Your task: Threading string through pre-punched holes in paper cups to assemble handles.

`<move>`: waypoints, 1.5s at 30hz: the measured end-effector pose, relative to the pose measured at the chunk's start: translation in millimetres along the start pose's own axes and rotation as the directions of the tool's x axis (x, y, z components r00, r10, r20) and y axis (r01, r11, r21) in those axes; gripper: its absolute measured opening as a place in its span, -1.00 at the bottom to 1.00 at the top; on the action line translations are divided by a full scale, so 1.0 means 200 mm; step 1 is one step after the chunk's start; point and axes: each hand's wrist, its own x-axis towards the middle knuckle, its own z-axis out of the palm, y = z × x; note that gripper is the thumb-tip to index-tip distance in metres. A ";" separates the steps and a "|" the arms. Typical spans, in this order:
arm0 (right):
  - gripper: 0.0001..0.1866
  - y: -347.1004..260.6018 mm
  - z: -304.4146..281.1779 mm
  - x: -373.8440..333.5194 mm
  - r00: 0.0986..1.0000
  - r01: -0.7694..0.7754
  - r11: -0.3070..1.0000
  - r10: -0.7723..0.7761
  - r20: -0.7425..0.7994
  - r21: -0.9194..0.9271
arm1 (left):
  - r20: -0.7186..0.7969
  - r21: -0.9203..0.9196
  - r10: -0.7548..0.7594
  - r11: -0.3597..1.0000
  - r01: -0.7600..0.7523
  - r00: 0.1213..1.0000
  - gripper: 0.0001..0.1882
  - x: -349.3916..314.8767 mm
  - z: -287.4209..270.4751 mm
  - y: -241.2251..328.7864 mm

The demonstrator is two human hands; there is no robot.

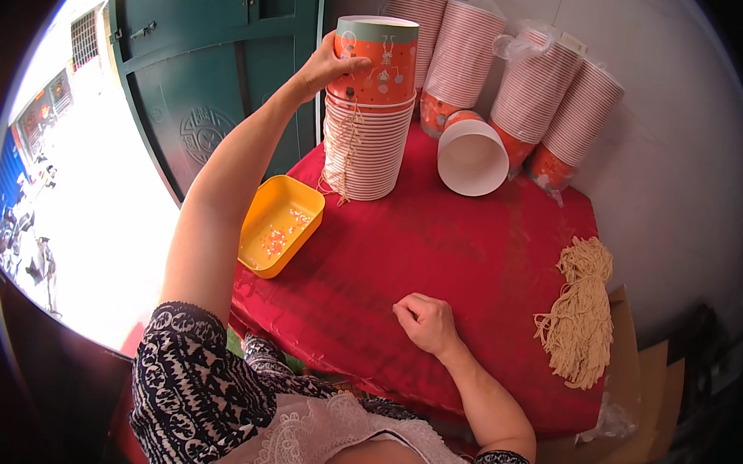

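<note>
My left hand [332,67] is closed around the side of an orange paper bucket [385,73] with a green band, its thumb across the front and its other fingers hidden behind. That bucket tops a tall stack of nested paper buckets [364,154], whose white rims show as close rings. Thin beige strings [342,145] hang down the side of the stack. My right hand [430,322] rests curled into a loose fist on the red-covered table [354,268]; nothing shows sticking out of it.
A yellow tub [261,228] with small scraps inside stands at the left edge. Behind, one bucket [472,158] lies with its white opening toward me, beside bagged bucket stacks [540,82] along the wall. A beige string bundle [581,317] lies at right, near cardboard [652,397].
</note>
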 end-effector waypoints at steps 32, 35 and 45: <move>-0.83 0.03 -0.01 -0.01 0.999 0.001 1.000 -0.001 -0.036 -0.009 | 0.379 0.889 0.550 0.004 -0.457 0.744 -0.71 0.36 0.09 0.34; -0.82 -0.05 0.06 0.02 0.998 0.066 0.998 -0.066 0.006 0.022 | 0.478 0.871 -0.037 -0.106 -0.479 0.878 -0.13 0.55 -0.14 0.32; -0.82 0.00 0.01 0.00 1.000 -0.004 1.000 0.004 0.010 0.010 | 0.239 0.927 -0.085 0.316 -0.201 0.967 0.00 0.37 0.25 0.33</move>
